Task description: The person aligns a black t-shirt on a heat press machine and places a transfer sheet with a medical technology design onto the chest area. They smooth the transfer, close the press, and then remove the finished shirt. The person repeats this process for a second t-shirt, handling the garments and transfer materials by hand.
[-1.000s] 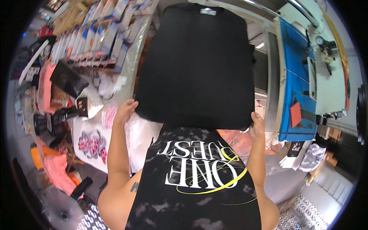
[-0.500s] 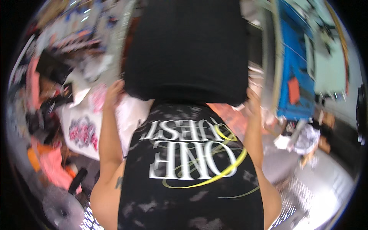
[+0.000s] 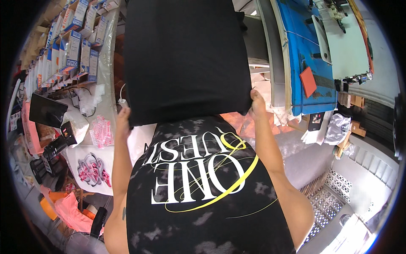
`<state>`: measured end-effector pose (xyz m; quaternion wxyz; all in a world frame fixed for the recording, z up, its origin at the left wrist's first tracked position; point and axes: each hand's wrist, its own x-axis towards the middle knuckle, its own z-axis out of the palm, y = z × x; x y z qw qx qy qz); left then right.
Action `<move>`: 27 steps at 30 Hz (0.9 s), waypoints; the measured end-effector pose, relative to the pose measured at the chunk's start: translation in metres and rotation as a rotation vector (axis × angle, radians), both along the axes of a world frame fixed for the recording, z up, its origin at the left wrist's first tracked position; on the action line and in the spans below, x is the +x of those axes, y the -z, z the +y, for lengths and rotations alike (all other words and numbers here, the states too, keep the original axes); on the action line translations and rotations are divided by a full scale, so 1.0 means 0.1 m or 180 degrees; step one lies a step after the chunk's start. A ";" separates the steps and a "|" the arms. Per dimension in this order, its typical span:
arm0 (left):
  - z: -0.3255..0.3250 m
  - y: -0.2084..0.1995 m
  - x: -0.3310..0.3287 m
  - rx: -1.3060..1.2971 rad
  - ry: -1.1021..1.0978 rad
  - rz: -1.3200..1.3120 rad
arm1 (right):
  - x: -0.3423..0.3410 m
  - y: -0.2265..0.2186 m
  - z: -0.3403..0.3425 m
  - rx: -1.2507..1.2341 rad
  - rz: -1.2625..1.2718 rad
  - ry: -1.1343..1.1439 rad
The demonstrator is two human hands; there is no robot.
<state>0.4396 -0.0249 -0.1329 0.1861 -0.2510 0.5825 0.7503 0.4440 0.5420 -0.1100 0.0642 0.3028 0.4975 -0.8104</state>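
While gripping at both lower corners, holding up a black garment (image 3: 186,59), spread flat and taut across the upper middle of the frame. Looks like a plain T-shirt body, though no neck or sleeves clearly in view.

Pinching the lower left corner with the left hand (image 3: 123,116), fingers curled shut over the hem, thumb side hidden behind the cloth. Clamping the lower right corner with the right hand (image 3: 256,101), fingers closed over the edge, knuckles toward the camera. Both arms reaching up from the lower edge, either side of a worn black bleach-spotted shirt (image 3: 203,190) with white lettering and a yellow loop.

As for progress, judging only from the lie of the cloth: lifted clear of every surface and opened out full width, with no fold in it yet and not laid down anywhere. Not possible to tell whether printed on the far face.

Around it:
- At upper left, rows of small blue-and-white boxes (image 3: 72,46) along a plastic-covered bench.
- At centre left, below the left hand, a white piece with a pink print (image 3: 91,169), lying flat.
- At far left, a black flat device (image 3: 46,111).
- At lower left, orange-pink fabric (image 3: 72,211) in a heap.
- At upper right, a blue-topped table (image 3: 302,46) with a red-orange square (image 3: 308,81) on it, well apart from the right hand.
- At lower right, a patterned metal grating (image 3: 334,194).
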 end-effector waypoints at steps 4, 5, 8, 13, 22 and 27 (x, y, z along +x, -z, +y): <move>0.30 0.57 0.15 -0.0806 0.0495 0.0485 | -0.06 0.22 -0.17 -0.0235 -0.0404 -0.0270; 0.36 0.64 0.13 0.0382 -0.0404 -0.0387 | -0.12 0.18 -0.25 -0.0191 -0.0572 -0.0310; 0.30 0.56 -0.30 0.0209 0.0122 -0.0390 | -0.46 -0.01 -0.19 -0.0307 -0.0972 -0.0863; 0.49 -0.68 -1.79 0.1732 0.0033 -0.0071 | -1.78 -0.33 -0.17 -0.1044 0.0020 -0.0932; 0.33 -0.50 -3.78 0.1619 -0.0225 0.0447 | -3.47 -0.07 0.12 -0.0970 0.0902 0.0499; -0.14 -0.36 -3.99 0.1750 -0.0318 0.0477 | -3.73 0.11 0.42 -0.0520 0.0597 0.1313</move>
